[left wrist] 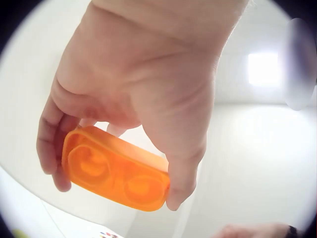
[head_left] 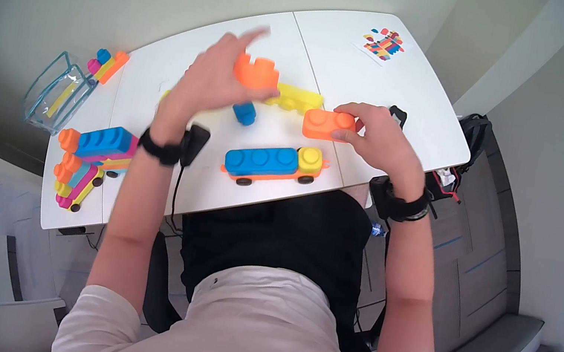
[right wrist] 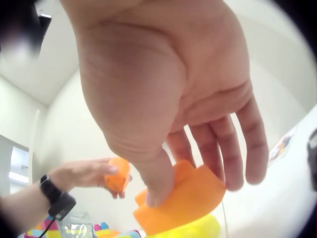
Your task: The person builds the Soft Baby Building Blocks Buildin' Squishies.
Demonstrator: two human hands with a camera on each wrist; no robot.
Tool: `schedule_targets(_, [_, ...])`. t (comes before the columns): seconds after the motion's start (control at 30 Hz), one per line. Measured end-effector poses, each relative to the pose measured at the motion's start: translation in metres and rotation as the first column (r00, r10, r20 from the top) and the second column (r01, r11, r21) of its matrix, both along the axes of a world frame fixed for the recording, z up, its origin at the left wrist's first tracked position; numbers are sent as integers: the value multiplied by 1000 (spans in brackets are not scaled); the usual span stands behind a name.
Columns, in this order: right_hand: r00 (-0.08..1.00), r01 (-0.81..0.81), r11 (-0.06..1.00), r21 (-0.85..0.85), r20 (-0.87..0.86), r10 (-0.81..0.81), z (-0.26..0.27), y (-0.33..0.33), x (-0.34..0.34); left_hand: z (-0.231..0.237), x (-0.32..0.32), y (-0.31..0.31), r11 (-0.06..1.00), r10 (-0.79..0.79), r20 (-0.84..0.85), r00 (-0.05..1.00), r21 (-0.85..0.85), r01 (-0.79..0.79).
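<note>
My left hand (head_left: 215,74) is raised over the table and grips an orange toy block (head_left: 258,74) between thumb and fingers. In the left wrist view that block's hollow underside (left wrist: 116,171) faces the camera. To the right, my right hand (head_left: 379,137) holds a second orange block (head_left: 327,126), its two round studs showing in the head view. A yellow block (head_left: 299,99) lies between and beyond the hands, partly hidden. Below the left hand is a small blue block (head_left: 244,113). Closer to me sits a wheeled orange base (head_left: 274,177) carrying a blue block (head_left: 260,161) and a yellow block (head_left: 310,160).
More wheeled block vehicles (head_left: 100,144) stand at the table's left front. Behind them are a clear zip bag (head_left: 58,95) and a few coloured blocks (head_left: 107,66). A card with colourful block pictures (head_left: 383,45) lies far right, and a black object (head_left: 398,115) sits beyond the right hand.
</note>
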State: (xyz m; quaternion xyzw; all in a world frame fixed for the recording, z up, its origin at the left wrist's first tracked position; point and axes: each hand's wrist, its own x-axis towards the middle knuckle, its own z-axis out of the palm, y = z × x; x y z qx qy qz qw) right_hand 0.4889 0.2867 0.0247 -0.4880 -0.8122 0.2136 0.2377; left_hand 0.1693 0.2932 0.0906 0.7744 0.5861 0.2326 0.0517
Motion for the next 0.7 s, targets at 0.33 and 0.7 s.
schedule_targets(0.33, [986,-145,978,-153,55,155,-4,-20,-44,-85,0,-100,1000,6,102,995,-24,-4])
schedule_targets(0.7, [940,-239,957,-165,208,270,20,-29,-58,-88,-1,-110,987,119,-112,987,-95,-129])
